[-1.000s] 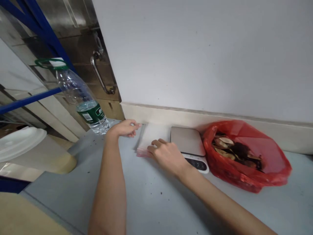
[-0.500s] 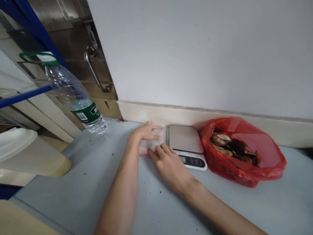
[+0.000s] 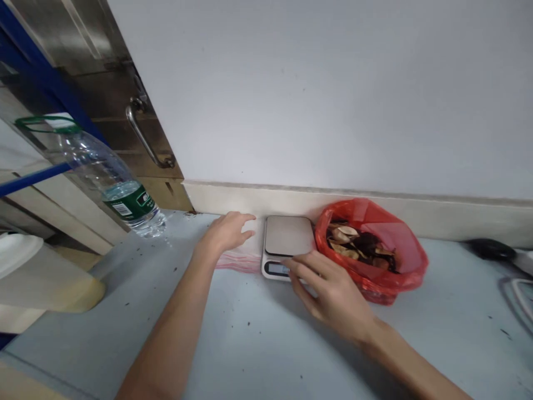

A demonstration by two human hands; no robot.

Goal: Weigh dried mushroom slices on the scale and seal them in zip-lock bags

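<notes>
My left hand [image 3: 229,232] rests on a stack of clear plastic bags [image 3: 237,262] with pinkish-red edges, its thumb and fingers apart. Right beside the bags stands a white kitchen scale [image 3: 289,235] with a bare metal plate and a lit display. My right hand [image 3: 331,291] hovers over the front of the scale, covering its buttons, with fingers bent and apart and nothing seen in them. Whether its fingertips touch the scale I cannot tell. To the right of the scale, an open red plastic bag [image 3: 410,258] holds dried brown and pale slices [image 3: 345,234].
A large water bottle [image 3: 129,203] with a green label stands at the left. Nearer on that side is a lidded whitish tub [image 3: 45,278]. A wall [image 3: 316,100] runs behind the grey table [image 3: 233,355]. A black object [image 3: 491,249] and a cable lie far right.
My right hand has left the plastic bags and moved right to the front of the scale. The left hand stays at the bags. The view has shifted to the right.
</notes>
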